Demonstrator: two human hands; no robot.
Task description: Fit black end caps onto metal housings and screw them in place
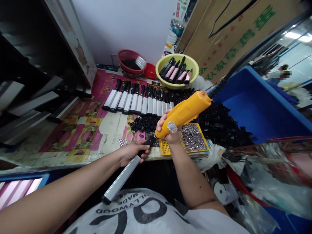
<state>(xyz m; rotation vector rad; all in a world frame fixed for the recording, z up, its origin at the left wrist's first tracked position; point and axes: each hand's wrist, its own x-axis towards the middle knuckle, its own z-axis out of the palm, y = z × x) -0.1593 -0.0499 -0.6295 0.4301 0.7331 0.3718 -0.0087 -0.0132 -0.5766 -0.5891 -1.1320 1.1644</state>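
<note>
My left hand (133, 152) is closed round the black end of a long silver bar-shaped part (123, 178), whose other end slants down toward my shirt. In my right hand (172, 133) is a yellow electric screwdriver (186, 112), its tip down at the black end of the part. Whether the tip touches a screw is too small to tell. Just beyond my hands lie small black rings (143, 124) in a heap. Beside my right wrist stands a yellow basket (165, 148) holding many small metal screws (193, 138).
Several silver parts with black handles (138, 103) lie in a row behind. A yellow bowl (159, 73) holds pink and black parts; red baskets (122, 58) stand beside it. Black pieces (216, 123) are piled at right, near a blue bin (243, 97). More silver parts (34, 102) lie left.
</note>
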